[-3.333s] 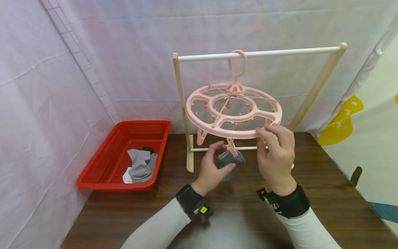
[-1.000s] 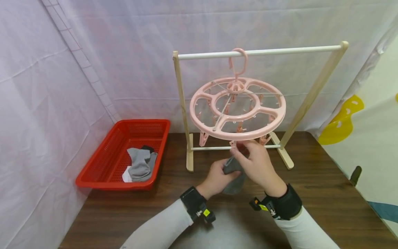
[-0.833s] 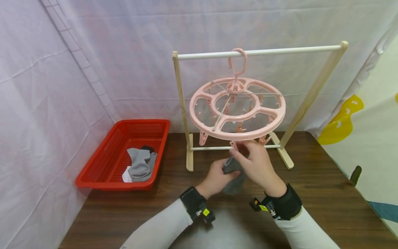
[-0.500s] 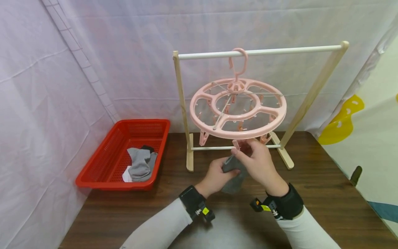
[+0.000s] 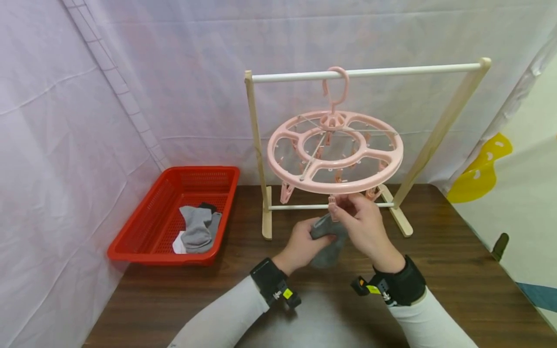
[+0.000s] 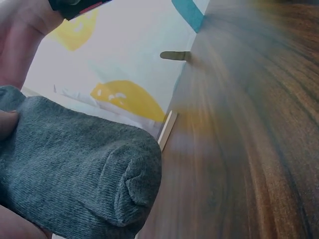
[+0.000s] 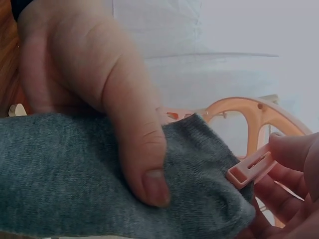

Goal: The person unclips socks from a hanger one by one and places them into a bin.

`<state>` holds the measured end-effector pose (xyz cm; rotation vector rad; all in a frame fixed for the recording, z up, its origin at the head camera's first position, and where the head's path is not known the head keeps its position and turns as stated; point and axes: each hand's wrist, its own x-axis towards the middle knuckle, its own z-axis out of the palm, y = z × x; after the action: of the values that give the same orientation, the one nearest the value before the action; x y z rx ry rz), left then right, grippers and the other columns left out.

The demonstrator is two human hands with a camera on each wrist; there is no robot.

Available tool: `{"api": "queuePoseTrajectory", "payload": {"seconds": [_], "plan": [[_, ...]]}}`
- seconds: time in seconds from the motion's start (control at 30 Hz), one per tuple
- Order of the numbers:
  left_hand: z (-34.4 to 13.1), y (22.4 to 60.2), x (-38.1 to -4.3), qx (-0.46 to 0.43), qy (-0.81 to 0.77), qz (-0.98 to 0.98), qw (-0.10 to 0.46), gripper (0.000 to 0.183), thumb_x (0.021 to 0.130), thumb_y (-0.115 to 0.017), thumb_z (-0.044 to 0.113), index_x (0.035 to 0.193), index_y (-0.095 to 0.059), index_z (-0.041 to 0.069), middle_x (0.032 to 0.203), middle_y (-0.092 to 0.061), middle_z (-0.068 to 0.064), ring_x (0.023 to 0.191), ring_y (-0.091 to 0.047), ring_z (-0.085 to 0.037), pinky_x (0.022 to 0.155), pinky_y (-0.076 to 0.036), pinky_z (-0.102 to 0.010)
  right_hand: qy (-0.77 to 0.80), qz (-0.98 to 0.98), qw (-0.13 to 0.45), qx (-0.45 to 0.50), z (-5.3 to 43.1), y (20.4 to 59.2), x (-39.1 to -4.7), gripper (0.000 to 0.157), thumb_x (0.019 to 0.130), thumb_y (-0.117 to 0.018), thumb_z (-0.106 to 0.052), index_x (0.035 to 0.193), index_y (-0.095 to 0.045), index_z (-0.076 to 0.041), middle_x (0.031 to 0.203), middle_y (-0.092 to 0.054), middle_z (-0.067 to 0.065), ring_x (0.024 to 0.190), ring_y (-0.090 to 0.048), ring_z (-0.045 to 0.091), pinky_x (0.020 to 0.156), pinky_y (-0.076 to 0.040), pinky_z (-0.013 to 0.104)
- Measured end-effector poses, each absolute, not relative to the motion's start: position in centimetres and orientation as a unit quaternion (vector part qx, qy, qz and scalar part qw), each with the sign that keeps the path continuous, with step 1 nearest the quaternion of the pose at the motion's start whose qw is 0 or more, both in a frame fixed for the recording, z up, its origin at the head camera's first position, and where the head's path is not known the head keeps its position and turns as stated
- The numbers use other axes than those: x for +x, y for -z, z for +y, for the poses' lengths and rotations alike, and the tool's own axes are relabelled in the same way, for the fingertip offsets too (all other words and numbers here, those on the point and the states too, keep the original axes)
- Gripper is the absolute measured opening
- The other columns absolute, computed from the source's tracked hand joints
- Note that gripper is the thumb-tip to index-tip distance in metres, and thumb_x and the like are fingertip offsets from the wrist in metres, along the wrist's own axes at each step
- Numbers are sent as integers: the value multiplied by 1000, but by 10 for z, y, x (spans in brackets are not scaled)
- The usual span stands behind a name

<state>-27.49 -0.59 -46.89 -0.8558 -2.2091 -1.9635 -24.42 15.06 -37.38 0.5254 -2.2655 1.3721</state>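
A grey sock [image 5: 324, 256] hangs below the front rim of a round pink clip hanger [image 5: 335, 186]. My left hand [image 5: 300, 246] grips the sock, its thumb lying across the fabric in the right wrist view. My right hand [image 5: 367, 234] pinches a pink clothespin [image 7: 253, 167] between thumb and fingers. The clothespin's tip overlaps the sock's edge; whether it bites on the cloth I cannot tell. In the left wrist view the sock's rounded end [image 6: 132, 184] points toward the tabletop.
The hanger hooks onto the white bar [image 5: 404, 71] of a wooden-legged rack. Other pink clips [image 5: 286, 192] dangle from it. A red basket [image 5: 119, 249] at left holds grey, white and black cloth pieces [image 5: 197, 227]. White curtains [image 5: 183, 96] enclose the brown table [image 5: 169, 304].
My right hand has left the hanger's rim and come down to the clothespin. My left hand now grips the sock. Lately the clothespin has shifted slightly lower, over the sock's edge.
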Motion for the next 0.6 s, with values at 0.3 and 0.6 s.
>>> {"api": "queuePoseTrajectory", "payload": {"seconds": [0.3, 0.6], "plan": [[-9, 464, -275, -274, 630, -725, 43, 26, 81, -77, 20, 105, -71, 11, 102, -75, -2, 93, -69, -11, 83, -55, -32, -526, -790, 246, 198, 142, 355, -230, 5, 89, -65, -2, 93, -67, 0, 80, -66, 12, 69, -60, 11, 59, -47, 20], [-22, 470, -272, -269, 638, -721, 28, 22, 83, -76, 22, 101, -71, 11, 94, -74, -4, 86, -69, -14, 78, -56, -34, -581, -745, 245, 219, 143, 349, -228, 4, 88, -64, 4, 91, -64, 8, 73, -63, 23, 64, -61, 24, 60, -51, 21]]}}
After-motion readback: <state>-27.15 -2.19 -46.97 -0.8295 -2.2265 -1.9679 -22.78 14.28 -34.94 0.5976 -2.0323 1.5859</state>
